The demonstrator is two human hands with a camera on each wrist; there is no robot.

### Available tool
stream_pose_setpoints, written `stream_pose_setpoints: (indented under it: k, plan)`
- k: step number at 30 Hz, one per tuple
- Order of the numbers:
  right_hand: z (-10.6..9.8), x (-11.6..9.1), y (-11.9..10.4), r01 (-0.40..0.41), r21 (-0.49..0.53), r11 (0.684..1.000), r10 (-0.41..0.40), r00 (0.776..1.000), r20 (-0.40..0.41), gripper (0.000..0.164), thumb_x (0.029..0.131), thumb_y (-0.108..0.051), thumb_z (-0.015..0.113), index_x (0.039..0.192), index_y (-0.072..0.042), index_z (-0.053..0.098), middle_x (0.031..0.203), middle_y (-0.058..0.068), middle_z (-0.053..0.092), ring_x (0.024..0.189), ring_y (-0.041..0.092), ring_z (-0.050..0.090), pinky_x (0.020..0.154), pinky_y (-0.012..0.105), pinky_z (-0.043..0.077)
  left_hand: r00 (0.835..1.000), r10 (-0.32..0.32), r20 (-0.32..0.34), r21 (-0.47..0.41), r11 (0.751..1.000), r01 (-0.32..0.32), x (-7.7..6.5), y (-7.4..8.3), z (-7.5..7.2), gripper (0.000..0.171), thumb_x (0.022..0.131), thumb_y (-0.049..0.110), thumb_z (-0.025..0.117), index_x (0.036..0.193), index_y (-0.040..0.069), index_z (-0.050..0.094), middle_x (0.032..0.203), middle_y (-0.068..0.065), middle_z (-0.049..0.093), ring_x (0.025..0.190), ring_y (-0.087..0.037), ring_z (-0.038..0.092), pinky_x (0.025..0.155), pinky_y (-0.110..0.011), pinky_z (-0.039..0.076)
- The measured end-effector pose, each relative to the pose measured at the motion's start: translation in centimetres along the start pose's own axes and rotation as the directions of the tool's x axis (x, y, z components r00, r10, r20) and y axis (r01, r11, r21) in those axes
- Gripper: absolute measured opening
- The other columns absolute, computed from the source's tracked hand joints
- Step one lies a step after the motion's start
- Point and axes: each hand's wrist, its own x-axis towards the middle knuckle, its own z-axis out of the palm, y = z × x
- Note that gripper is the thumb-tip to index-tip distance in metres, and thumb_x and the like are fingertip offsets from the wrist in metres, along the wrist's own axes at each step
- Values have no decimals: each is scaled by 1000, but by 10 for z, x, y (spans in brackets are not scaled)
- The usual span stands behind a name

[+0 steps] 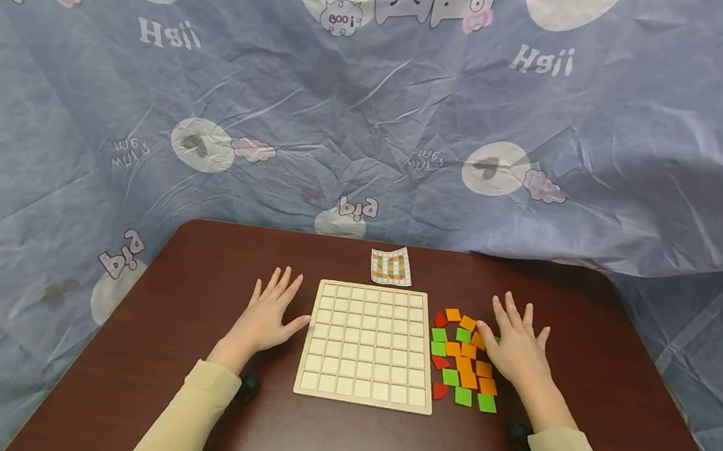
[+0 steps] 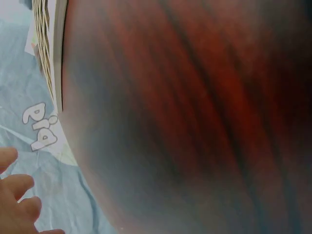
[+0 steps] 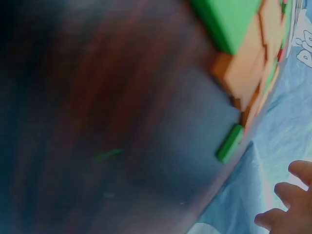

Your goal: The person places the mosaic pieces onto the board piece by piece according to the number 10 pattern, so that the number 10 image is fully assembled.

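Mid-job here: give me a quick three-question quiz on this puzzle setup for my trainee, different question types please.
1. True or false: the grid board already has coloured tiles in its cells.
2. Which hand rests against the pile of tiles? A) left hand B) right hand C) neither
3. Fill in: the pattern card lies on the table just beyond the board's ____ edge.

Key
1. False: every cell is bare.
2. B: its thumb side touches the pile; the left hand lies flat beside the board.
3. Far.
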Motion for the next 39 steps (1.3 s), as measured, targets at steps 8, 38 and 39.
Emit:
stream_pose_setpoints:
  k: [8, 38, 39]
  plan:
    - [6, -9, 14, -9, 6, 1000, 8, 999, 32, 70, 101, -38, 52, 154, 1, 27, 159, 29, 19, 142, 59, 14, 107, 80, 8, 995, -19, 99, -135, 990, 32, -4, 4, 8, 79, 95, 45, 61, 156, 9, 28, 163, -23, 15, 152, -42, 8, 118, -68, 6]
    - [8, -5, 22, -127, 108, 986, 127, 992, 11, 32, 87, -9, 72, 113, 9, 66, 109, 28, 55, 92, 37, 59, 83, 54, 51, 964, 19, 266, -243, 969, 48, -19, 9, 21, 64, 98, 27, 60, 155, 14, 34, 164, -19, 15, 153, -39, 7, 121, -62, 5]
    - [8, -4, 23, -136, 116, 984, 135, 991, 19, 32, 87, -9, 72, 112, 9, 66, 108, 28, 55, 92, 37, 59, 83, 54, 51, 963, 21, 269, -248, 967, 48, -20, 9, 22, 64, 99, 26, 60, 155, 13, 33, 164, -19, 15, 153, -38, 6, 121, -61, 5]
